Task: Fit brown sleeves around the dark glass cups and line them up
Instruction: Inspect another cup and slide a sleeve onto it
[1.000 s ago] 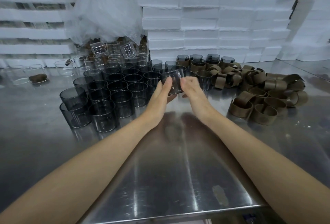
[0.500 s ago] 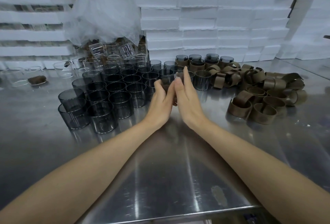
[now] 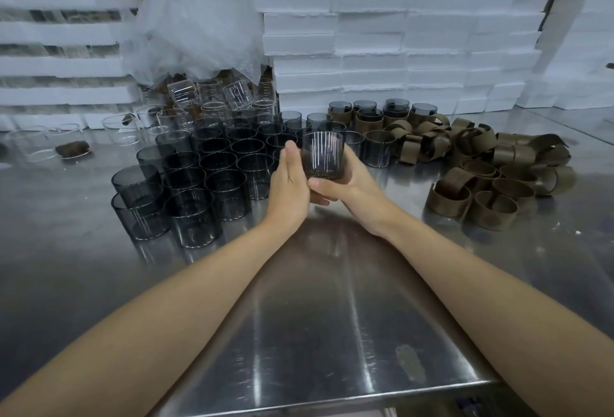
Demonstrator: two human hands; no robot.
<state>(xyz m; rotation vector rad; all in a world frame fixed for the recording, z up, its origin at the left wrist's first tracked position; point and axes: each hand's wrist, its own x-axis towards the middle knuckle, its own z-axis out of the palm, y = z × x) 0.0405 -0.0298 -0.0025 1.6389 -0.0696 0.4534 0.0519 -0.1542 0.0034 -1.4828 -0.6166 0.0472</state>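
The left hand point(image 3: 288, 181) keeps its fingers straight, flat against the left wall of the dark cup point(image 3: 322, 154). The right hand point(image 3: 349, 186) curls under and round it. The cup stands upright, centre frame. Loose brown sleeves point(image 3: 491, 184) lie to the right, nearer the right hand.

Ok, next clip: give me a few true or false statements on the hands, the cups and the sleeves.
1. The left hand and the right hand are both on one dark cup. True.
2. The brown sleeves lie left of the hands. False: the brown sleeves are piled on the right.
3. Cups with sleeves stand at the back by the white foam boxes. True.
4. The table is wooden. False: the table is shiny metal.
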